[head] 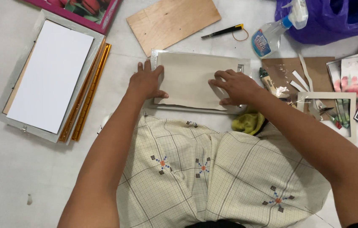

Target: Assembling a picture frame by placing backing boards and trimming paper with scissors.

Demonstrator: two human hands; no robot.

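A small silver picture frame (244, 64) lies face down on the white floor in front of me, covered by a beige paper sheet (187, 76). My left hand (145, 81) rests flat on the sheet's left edge, thumb on the paper. My right hand (236, 86) presses on the right part of the sheet, fingers bent and spread. Neither hand grips anything. A cream checked cloth (204, 169) over my lap hides the frame's near edge.
At left lie a larger frame (16, 80) with a white board (50, 76) and gold strips (88, 90). Behind are a plywood piece (172, 23), utility knife (223, 31), spray bottle (272, 36) and purple bag (335, 21). Brown card (284, 67), white mat (350, 109), prints and a yellow rag (248, 122) sit right.
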